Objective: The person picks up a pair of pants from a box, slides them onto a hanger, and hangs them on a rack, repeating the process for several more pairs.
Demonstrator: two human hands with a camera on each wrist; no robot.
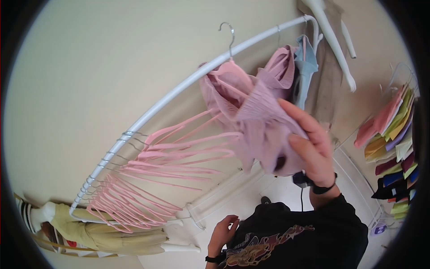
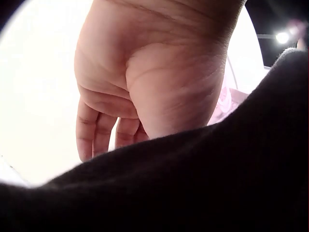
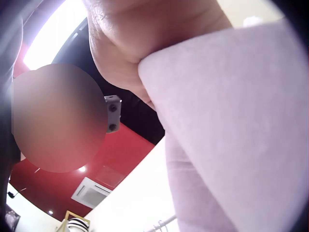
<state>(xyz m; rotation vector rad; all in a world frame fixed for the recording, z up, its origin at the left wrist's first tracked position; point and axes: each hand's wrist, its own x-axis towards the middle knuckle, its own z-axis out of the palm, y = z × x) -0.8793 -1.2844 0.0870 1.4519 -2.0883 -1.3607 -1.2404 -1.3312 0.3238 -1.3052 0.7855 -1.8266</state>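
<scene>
1. Right hand [image 1: 313, 143]: the lilac garment [image 1: 268, 112] is grasped near its edge between the thumb and the fingers. In the right wrist view, pale cloth is seen spread beside the palm; the fingertips are hidden.
2. Left hand [image 1: 223, 231]: nothing is held. It is lowered beside the black T-shirt [image 1: 336, 237], its fingers loosely bent and released; in the left wrist view the fingertips are partly covered by dark cloth.
3. Lilac garment: it is located in front of the white rail [image 1: 170, 96], with a pink hanger [image 1: 233, 71] inserted in its opening. The metal hook [image 1: 231, 33] is seen rising above the rail; whether weight is borne by the rail cannot be told. Folds are drawn toward the right hand.
4. White rail: a row of pink hangers [image 1: 134, 197] is carried on its lower left part. At its upper right part, a mauve garment [image 1: 286, 65] and a pale blue garment [image 1: 306, 65] are hung.
5. Surroundings: mannequin arms [image 1: 333, 40] are seen at the upper right, near a brown garment [image 1: 324, 89]. Multicolored garments [image 1: 394, 130] are hung at the far right. At the lower left, a mannequin is dressed in a yellowish dress [image 1: 94, 226].
6. Right wrist view: a red ceiling panel [image 3: 130, 150] and a white vent [image 3: 91, 194] are shown overhead.
</scene>
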